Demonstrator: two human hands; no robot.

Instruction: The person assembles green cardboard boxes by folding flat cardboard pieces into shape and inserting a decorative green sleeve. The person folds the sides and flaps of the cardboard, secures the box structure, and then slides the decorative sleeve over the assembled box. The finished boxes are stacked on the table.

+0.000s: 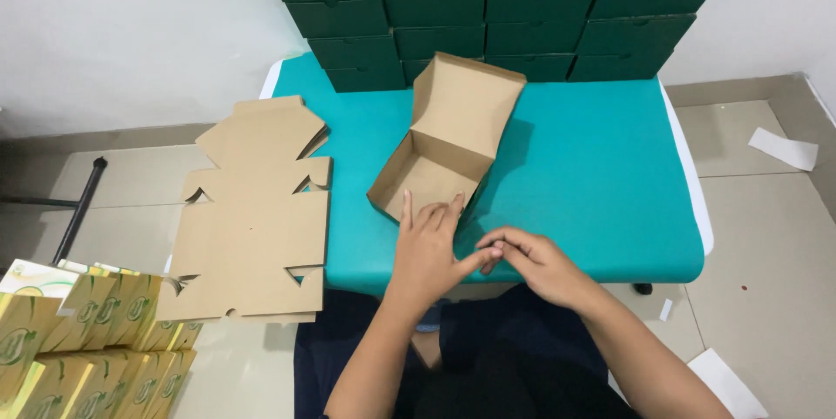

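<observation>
A brown cardboard box (440,145) stands on the teal table (592,175), its lid (466,101) folded up and back. My left hand (427,249) rests against the box's near wall, with the index and middle fingers pointing up over the rim. My right hand (531,262) lies just right of it on the table edge, fingertips touching the left thumb, holding nothing that I can see.
Dark green closed boxes (488,10) are stacked in several rows at the table's far side. A pile of flat brown box blanks (252,219) overhangs the table's left edge. Green-and-yellow printed flat cartons (78,332) lie at the lower left. Paper scraps (784,147) lie on the floor.
</observation>
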